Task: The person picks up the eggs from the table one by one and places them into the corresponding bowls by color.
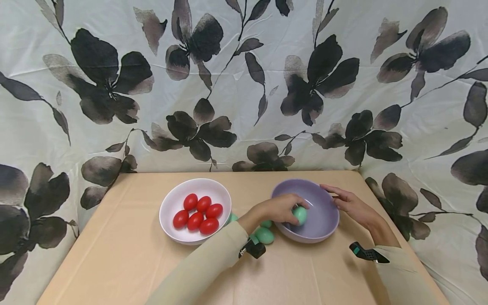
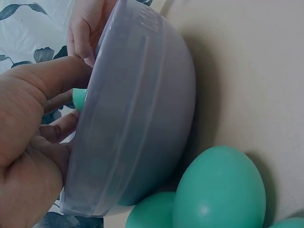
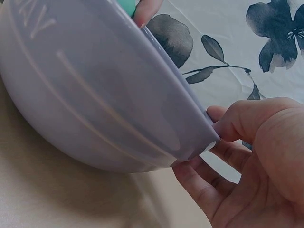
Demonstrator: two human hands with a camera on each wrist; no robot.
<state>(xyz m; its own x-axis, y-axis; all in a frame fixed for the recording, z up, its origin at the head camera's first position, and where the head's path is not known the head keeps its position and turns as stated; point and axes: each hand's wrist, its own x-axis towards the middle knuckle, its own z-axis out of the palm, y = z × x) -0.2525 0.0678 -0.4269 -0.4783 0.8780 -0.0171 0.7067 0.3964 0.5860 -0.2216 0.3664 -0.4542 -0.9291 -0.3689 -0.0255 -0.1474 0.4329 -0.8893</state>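
Observation:
My left hand (image 1: 280,208) reaches over the near left rim of a purple bowl (image 1: 322,214) and holds a green egg (image 1: 300,215) inside it. From the left wrist view, only a sliver of that egg (image 2: 79,99) shows between the fingers and the rim. On the bowl's right side, my right hand (image 1: 358,208) pinches the rim, the thumb at the top edge and fingers against the outer wall (image 3: 118,109). More green eggs (image 1: 264,235) lie on the table left of this bowl, partly hidden by my left arm.
A white bowl (image 1: 167,226) with several red eggs (image 1: 195,221) stands to the left. Both bowls are on a tan-covered table (image 1: 114,254). A floral cloth (image 1: 251,97) hangs behind the table's far edge.

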